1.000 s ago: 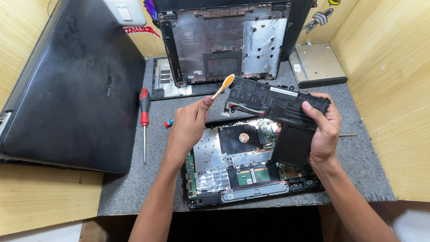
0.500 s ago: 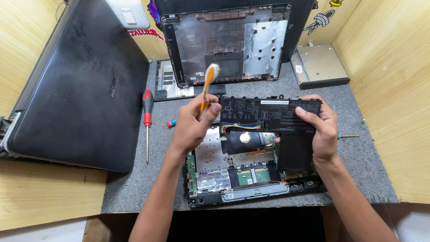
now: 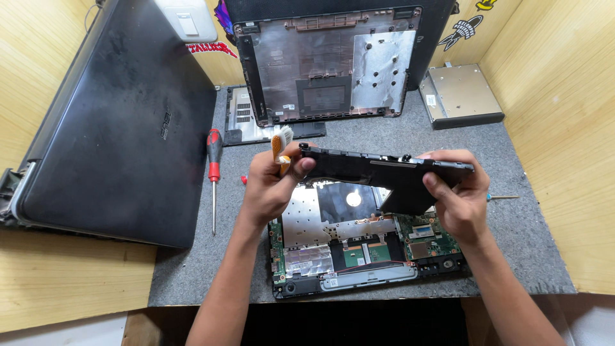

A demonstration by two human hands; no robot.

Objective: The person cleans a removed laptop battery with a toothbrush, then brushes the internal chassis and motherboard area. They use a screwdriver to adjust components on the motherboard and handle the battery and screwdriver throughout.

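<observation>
Both hands hold a flat black L-shaped laptop battery (image 3: 384,174) above an opened laptop base (image 3: 359,243) with its circuit boards and metal shields showing. My left hand (image 3: 272,182) grips the battery's left end and also pinches an orange toothbrush (image 3: 280,144), bristle head pointing up. My right hand (image 3: 458,195) grips the battery's right end. The battery is tilted nearly edge-on to me.
A closed black laptop (image 3: 122,122) lies at the left. A red-handled screwdriver (image 3: 213,170) lies on the grey mat (image 3: 192,269). A removed bottom cover (image 3: 327,64) leans at the back, a small panel (image 3: 246,118) beside it. A silver optical drive (image 3: 462,95) sits back right. Wooden walls on both sides.
The battery has been tipped from label-facing to nearly edge-on and lifted slightly. My left hand moved onto its left end, with the toothbrush turned upright in the same fingers.
</observation>
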